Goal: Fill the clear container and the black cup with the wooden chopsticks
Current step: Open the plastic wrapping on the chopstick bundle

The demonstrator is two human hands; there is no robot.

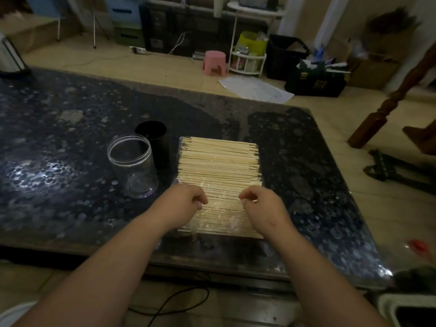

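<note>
Left hand, right hand each pinch clear wrap over wooden chopsticks | clear container, black cup just left, unfilled | step: probably opening pack | next: tear wrap apart

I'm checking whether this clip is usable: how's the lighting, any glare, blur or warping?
Head view: dim overall, background murky; bright glare on the table left of the clear container; the plastic wrap over the wooden chopsticks glints between the left hand and right hand pinching it; wide-angle lens bows the table edges; hands slightly soft.
</note>
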